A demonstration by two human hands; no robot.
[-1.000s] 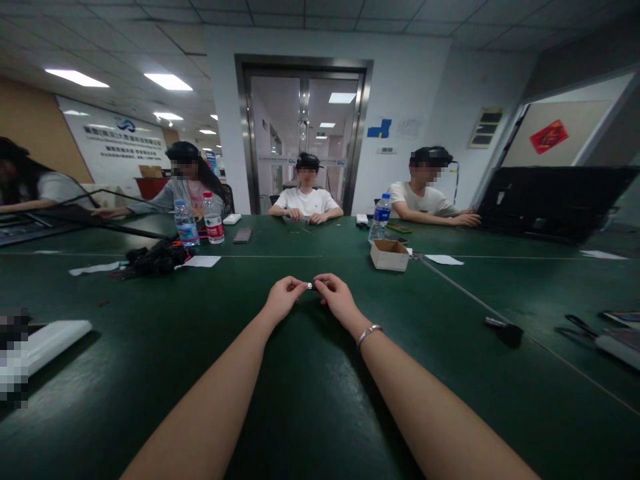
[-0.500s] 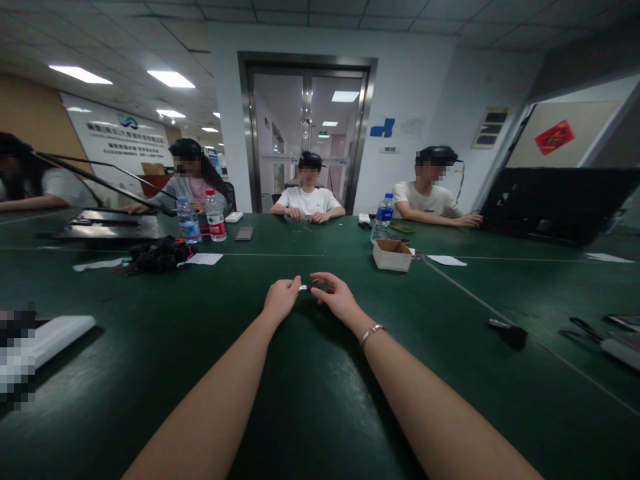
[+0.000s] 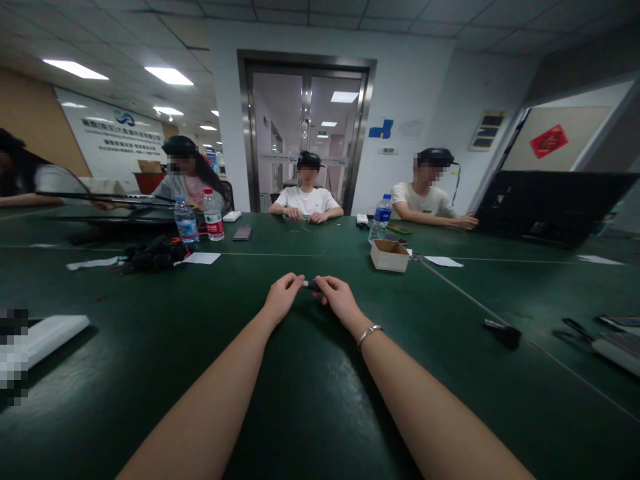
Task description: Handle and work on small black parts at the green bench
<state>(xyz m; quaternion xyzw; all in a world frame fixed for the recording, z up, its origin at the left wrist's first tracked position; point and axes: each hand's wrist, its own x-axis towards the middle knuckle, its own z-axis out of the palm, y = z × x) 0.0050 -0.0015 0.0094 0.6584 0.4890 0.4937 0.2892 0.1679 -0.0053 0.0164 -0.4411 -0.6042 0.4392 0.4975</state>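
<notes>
One cardboard box (image 3: 389, 255). Three water bottles: one bottle (image 3: 381, 217) just behind the box, a blue-label bottle (image 3: 186, 222) and a red-label bottle (image 3: 213, 217) far left of it. One phone (image 3: 243, 233), left of the box. Four seated people beyond the box, nearest person (image 3: 425, 200). In front of the box, two hands: left hand (image 3: 281, 298), right hand (image 3: 338, 298), one small dark part (image 3: 311, 285) pinched between. One bracelet (image 3: 369, 333).

A single view is taken from the person's head. The table (image 3: 310, 427) is looked across, forward and slightly down, toward the door (image 3: 305, 133); the left hand (image 3: 281, 298) and right hand (image 3: 341, 300) are seen near.
</notes>
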